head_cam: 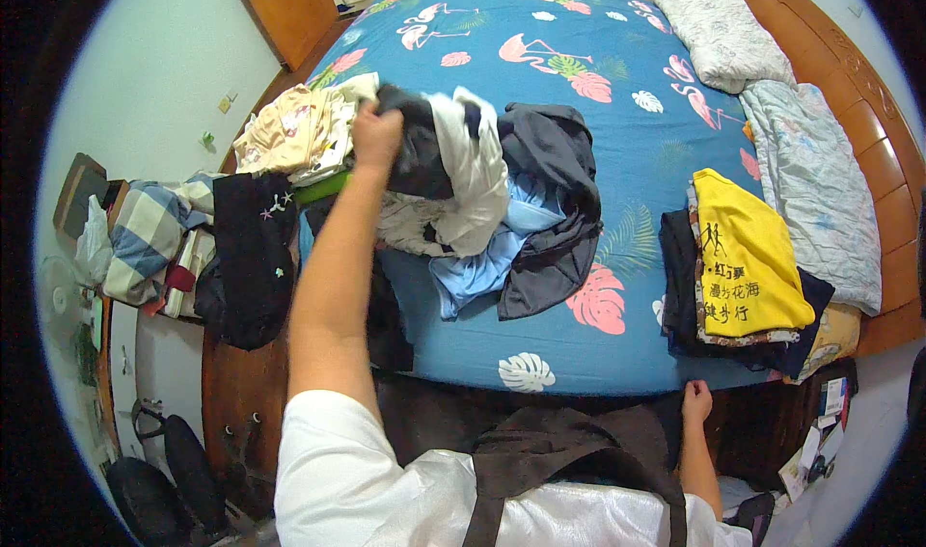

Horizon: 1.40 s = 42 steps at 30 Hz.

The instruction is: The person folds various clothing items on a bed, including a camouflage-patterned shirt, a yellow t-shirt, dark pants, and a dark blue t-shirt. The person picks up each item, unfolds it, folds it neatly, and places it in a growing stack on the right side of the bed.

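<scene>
My left hand [377,136] is closed on a dark garment [416,142] at the left of a loose heap on the bed. In that heap lie a white garment [474,163], a light blue garment [481,265] and a dark grey garment [553,250]. My right hand [697,402] is low at the bed's near edge, its fingers closed at the corner of a dark cloth; its hold on the cloth is unclear. Just beyond it sits a folded stack with a yellow printed shirt [752,257] on top.
Folded light clothes [289,131] are stacked at the bed's left side. Black trousers [253,257] and a checked cloth [152,229] lie left of them. A quilt [817,185] and a white pillow [723,37] lie by the wooden headboard [861,127]. A black chair [159,489] stands lower left.
</scene>
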Available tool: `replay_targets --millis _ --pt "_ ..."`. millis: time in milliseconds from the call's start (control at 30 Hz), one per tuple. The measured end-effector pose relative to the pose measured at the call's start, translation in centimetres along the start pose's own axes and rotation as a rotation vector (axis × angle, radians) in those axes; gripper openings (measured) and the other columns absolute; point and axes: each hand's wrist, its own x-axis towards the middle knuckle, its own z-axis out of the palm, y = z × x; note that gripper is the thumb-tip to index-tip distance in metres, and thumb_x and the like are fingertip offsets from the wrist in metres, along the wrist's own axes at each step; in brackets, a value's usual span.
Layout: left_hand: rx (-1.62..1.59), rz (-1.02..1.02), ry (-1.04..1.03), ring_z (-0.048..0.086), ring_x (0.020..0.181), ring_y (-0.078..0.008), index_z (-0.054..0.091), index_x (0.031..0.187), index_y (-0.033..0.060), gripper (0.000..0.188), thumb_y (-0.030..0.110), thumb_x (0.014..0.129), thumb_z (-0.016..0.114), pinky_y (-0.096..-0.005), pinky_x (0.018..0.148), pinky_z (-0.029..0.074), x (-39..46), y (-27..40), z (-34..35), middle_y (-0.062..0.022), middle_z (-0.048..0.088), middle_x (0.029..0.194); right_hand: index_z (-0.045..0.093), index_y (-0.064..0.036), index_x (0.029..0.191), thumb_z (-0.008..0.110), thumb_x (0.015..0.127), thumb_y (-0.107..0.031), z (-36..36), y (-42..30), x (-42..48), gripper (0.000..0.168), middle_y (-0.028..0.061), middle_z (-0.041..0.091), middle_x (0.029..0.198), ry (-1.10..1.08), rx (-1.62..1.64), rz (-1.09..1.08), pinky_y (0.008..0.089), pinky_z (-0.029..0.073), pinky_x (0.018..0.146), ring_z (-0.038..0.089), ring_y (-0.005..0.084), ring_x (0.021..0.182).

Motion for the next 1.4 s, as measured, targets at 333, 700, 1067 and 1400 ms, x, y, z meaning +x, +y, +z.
replay_targets --millis 333,700,1067,1400 --pt "0.751 1.039 -0.333 0.048 0.085 -0.0307 0.057 0.072 0.0143 0.011 0.021 0.064 0.053 -0.0446 0.072 0.040 -13.2 10.4 -2.2 -0.0101 0.050 0.088 0.056 -0.007 0.079 0.055 0.074 -0.023 -0.9 -1.9 -0.9 0.017 0.0102 0.057 0.070 0.005 -0.042 0.054 0.0331 0.042 0.061 0.055 0.0265 0.066" --pt "0.746 0.703 -0.645 0.049 0.094 -0.0318 0.059 0.085 0.0110 0.018 0.023 0.074 0.052 -0.0410 0.074 0.042 -34.8 0.4 -1.5 -0.0135 0.053 0.097 0.057 -0.009 0.080 0.052 0.075 -0.024 -1.2 -1.1 -2.1 0.017 0.0099 0.059 0.074 0.028 -0.060 -0.127 0.0359 0.043 0.061 0.056 0.0282 0.071" --pt "0.729 0.285 -0.438 0.041 0.106 -0.0302 0.043 0.114 0.0115 0.066 0.023 0.055 0.071 -0.0442 0.087 0.033 -29.9 7.0 -2.3 -0.0112 0.043 0.115 0.058 -0.011 0.078 0.053 0.073 -0.026 -0.7 -1.8 -1.9 0.016 0.0102 0.058 0.072 -0.009 -0.084 -0.132 0.0380 0.043 0.062 0.054 0.0294 0.071" --pt "-1.216 -0.700 0.002 0.041 0.109 -0.0288 0.041 0.118 0.0044 0.047 0.035 0.082 0.045 -0.0430 0.094 0.029 -19.2 9.2 -19.5 -0.0110 0.044 0.120 0.058 -0.009 0.077 0.052 0.073 -0.028 -1.0 -2.6 -1.4 0.020 0.0116 0.059 0.073 -0.025 -0.069 -0.127 0.0391 0.043 0.059 0.055 0.0314 0.069"
